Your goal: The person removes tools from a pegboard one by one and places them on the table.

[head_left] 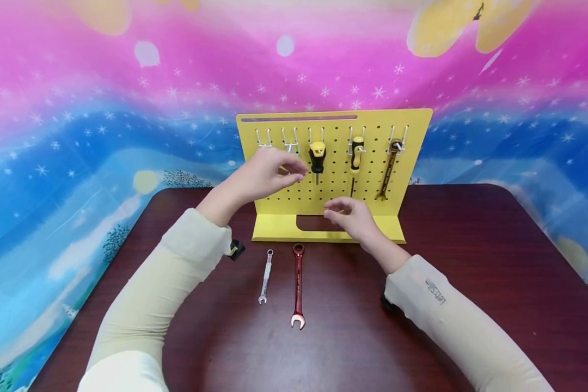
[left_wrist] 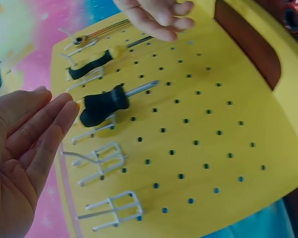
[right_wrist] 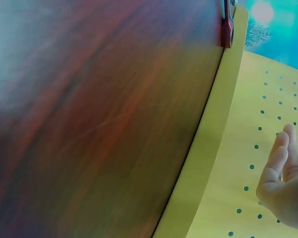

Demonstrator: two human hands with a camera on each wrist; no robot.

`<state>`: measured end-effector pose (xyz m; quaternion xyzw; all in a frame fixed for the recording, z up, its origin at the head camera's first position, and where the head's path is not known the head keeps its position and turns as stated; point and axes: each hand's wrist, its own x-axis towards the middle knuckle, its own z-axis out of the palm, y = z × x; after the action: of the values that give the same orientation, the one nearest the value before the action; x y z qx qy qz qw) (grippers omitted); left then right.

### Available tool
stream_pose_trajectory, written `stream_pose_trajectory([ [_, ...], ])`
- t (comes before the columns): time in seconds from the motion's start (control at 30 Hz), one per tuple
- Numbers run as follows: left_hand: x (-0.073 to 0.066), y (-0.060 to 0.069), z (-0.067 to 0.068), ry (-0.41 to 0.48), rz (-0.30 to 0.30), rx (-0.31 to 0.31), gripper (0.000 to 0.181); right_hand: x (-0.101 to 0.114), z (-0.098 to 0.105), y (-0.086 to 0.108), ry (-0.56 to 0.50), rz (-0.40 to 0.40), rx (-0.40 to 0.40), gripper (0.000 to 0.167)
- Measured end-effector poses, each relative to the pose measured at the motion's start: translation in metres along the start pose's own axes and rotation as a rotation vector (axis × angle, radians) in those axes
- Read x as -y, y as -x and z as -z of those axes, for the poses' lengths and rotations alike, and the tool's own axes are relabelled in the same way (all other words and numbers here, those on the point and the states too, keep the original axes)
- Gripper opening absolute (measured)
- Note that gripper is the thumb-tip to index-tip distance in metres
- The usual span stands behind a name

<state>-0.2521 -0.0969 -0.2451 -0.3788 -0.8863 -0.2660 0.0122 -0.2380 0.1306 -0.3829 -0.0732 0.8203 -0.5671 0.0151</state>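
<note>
Stubby screwdriver (head_left: 317, 159) hangs on the yellow pegboard (head_left: 335, 179) just beside my left grip (head_left: 269, 171), which is empty and loosely parted, as is my right grip (head_left: 355, 218) lower down. I judge it light and rigid, best held round its thick handle (left_wrist: 104, 106). A white hook (left_wrist: 93, 134) may hamper lifting; a slimmer screwdriver (head_left: 356, 155) hangs nearby, and silver (head_left: 265, 276) and red (head_left: 298, 277) combination wrenches lie on the worktop (head_left: 343, 343).

Head looks forward-down; wrists closer; all share yellow pegboard (head_left: 338, 186).
</note>
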Motion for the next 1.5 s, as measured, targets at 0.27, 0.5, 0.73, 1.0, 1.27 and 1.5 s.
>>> stream_pose_trajectory([
  [0.27, -0.004, -0.02, 0.011, 0.048, -0.031, -0.106, 0.021, 0.004, -0.009, -0.019, -0.031, 0.006, -0.089, 0.032],
  [0.5, 0.001, -0.035, 0.01, 0.045, 0.018, -0.143, 0.022, 0.007, -0.014, -0.033, -0.166, -0.039, -0.139, 0.032],
  [0.73, 0.009, -0.048, 0.008, 0.032, 0.037, -0.179, 0.024, 0.012, -0.015, -0.039, -0.2, -0.071, -0.147, 0.033],
  [1.0, 0.015, -0.057, 0.002, 0.035, 0.079, -0.144, 0.029, 0.013, -0.019, -0.043, -0.224, -0.08, -0.145, 0.034],
  [1.27, 0.016, -0.06, -0.003, 0.021, 0.107, -0.133, 0.033, 0.011, -0.022, -0.046, -0.216, -0.034, -0.151, 0.031],
  [1.5, 0.014, -0.061, -0.006, -0.007, 0.104, -0.125, 0.03, 0.012, -0.021, -0.046, -0.196, 0.035, -0.15, 0.027],
])
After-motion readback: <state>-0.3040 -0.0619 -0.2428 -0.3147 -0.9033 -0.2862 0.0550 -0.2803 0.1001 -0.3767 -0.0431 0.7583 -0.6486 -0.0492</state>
